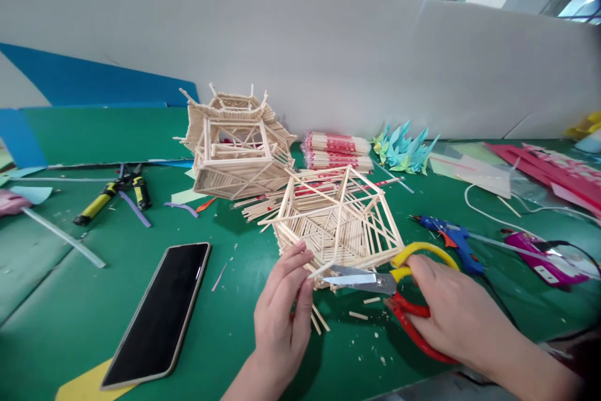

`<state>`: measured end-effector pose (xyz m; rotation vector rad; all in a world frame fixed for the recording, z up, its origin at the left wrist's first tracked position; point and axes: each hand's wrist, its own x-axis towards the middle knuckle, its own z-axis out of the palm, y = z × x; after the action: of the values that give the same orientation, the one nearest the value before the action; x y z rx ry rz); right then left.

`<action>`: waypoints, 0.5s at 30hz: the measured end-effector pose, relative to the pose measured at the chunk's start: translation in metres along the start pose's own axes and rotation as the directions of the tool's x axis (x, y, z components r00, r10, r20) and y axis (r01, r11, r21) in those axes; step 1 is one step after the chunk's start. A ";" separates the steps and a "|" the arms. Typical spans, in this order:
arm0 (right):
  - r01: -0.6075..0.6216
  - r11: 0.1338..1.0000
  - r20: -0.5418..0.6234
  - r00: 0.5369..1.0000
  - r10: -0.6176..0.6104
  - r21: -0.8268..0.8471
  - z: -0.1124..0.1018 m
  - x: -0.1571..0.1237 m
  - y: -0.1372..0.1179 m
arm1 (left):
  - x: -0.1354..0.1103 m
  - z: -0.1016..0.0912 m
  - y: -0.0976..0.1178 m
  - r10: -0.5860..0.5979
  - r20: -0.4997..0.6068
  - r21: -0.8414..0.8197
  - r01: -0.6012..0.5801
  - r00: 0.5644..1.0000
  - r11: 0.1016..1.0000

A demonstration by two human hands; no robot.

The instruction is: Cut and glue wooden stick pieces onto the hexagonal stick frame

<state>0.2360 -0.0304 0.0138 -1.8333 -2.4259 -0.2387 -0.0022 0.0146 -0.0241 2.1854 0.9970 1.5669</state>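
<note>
My right hand [455,307] grips the scissors [385,283] by their yellow and red handles. The blades point left, at a thin wooden stick [323,268] on the near edge of a frame of wooden sticks [338,226]. Fingertips of my left hand [284,310] pinch the free end of that stick, just left of the blade tips. The frame has open upper bars above a floor of closely laid sticks. Behind it to the left stands a larger pagoda-like stick model [237,144] with tiered roofs.
A phone [159,313] lies at left, near yellow-handled pliers [101,201]. Bundled sticks [335,149] and folded blue paper [406,147] sit at the back. On the right are a blue glue gun [453,239] and a purple power strip [539,256]. Stick offcuts [359,315] litter the green table [225,351].
</note>
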 end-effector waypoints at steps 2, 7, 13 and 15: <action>0.006 0.999 0.009 1.000 -0.007 0.035 0.001 0.001 0.007 | 0.002 0.004 0.002 0.007 -0.013 0.018 -0.007 1.000 1.000; -0.030 0.996 0.017 0.999 0.028 0.084 0.008 -0.009 0.014 | 0.008 0.007 0.003 0.039 -0.053 0.077 -0.035 0.998 0.996; -0.035 0.999 -0.016 0.999 0.035 0.011 0.010 -0.015 0.011 | 0.011 0.007 -0.003 0.074 -0.040 0.243 -0.062 0.996 0.968; -0.014 1.000 -0.042 0.999 0.013 -0.020 0.007 -0.011 0.009 | 0.011 0.009 -0.005 0.080 -0.034 0.232 -0.070 0.996 0.970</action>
<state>0.2480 -0.0369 0.0055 -1.8333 -2.3910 -0.2987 0.0058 0.0269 -0.0223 2.3772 1.1759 1.6090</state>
